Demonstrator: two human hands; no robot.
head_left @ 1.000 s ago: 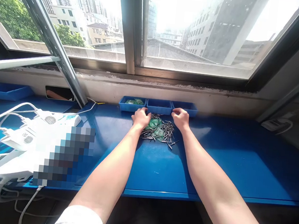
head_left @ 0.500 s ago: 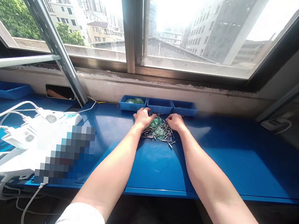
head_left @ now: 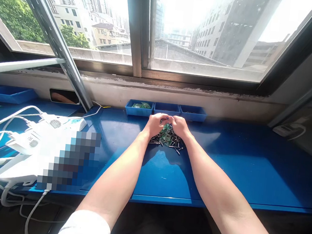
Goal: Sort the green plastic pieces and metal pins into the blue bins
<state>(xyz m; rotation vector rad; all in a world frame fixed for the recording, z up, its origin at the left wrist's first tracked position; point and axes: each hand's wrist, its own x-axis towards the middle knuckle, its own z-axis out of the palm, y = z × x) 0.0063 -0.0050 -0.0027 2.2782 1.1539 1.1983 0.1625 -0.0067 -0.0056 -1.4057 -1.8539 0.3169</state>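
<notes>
My left hand [head_left: 154,125] and my right hand [head_left: 179,126] meet at the fingertips over the far side of a small pile. Thin metal pieces with long shanks, like blind rivets [head_left: 175,142], make up most of that pile. Among them lie green pieces [head_left: 166,136], perhaps small bags or boards. The fingers of both hands are curled and pinched together. Something small and dark shows between them, too small to name. Just behind the hands stand three blue bins: a left bin [head_left: 139,112] with green pieces in it, a middle bin [head_left: 167,114] and a right bin [head_left: 192,117].
On the left of the blue table [head_left: 163,184] are a white power strip [head_left: 74,124], white plugs and cables [head_left: 26,141]. A phone [head_left: 64,96] leans at the wall beside a metal post [head_left: 74,76]. Another blue tray [head_left: 10,95] stands far left.
Both hands have moved toward each other, from the two sides of the pile to touching fingertips above it. My left hand's spread fingers have curled in.
</notes>
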